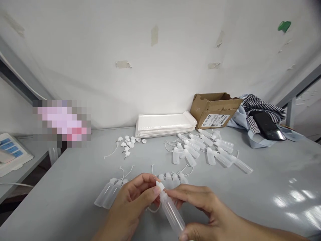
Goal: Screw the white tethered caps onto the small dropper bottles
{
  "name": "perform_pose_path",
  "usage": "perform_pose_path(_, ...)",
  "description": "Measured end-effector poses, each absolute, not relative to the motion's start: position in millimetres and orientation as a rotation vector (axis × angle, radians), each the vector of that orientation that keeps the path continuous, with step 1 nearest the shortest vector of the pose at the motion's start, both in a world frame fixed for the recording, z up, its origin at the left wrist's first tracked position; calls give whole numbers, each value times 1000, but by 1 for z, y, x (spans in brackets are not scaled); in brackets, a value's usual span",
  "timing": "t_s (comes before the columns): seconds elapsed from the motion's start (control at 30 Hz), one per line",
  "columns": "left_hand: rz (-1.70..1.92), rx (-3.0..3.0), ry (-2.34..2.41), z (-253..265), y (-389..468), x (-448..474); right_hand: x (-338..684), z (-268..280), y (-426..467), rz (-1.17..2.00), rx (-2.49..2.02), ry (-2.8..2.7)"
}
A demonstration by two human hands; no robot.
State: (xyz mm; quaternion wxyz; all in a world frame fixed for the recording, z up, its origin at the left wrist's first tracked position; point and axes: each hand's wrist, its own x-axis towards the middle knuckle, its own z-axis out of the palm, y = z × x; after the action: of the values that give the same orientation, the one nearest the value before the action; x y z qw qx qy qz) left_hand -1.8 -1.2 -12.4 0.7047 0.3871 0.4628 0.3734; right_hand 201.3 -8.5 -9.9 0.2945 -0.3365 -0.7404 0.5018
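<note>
Between my hands a translucent squeeze bottle [173, 216] tilts, its neck up and to the left. My left hand [135, 202] pinches a white cap [159, 185] at the bottle's neck. Whether cap and neck are joined, I cannot tell. My right hand [209, 206] holds the bottle, thumb at the lower end and fingers near the neck. A thin white strap [153, 211] hangs below my left fingers. Similar bottles [106, 194] lie left of my left hand, partly covered by it. More bottles [173, 179] lie in a row just behind my hands.
Small white caps [127, 144] are scattered on the grey table [82, 170]. A pile of bottles with straps [193, 147] lies at back right. White padded envelopes [165, 122], a cardboard box [215, 112] and a phone [267, 125] on cloth line the wall.
</note>
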Motion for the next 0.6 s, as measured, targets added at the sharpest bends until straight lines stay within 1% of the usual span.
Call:
perform_pose_path(0.4, 898, 924, 979, -17, 2, -3, 203, -3, -8, 1368, -881, -1918)
perform_pose_path(0.6, 939, 975, 1051, -14, -4, 0, 204, -5, -10, 1392, -862, -1886)
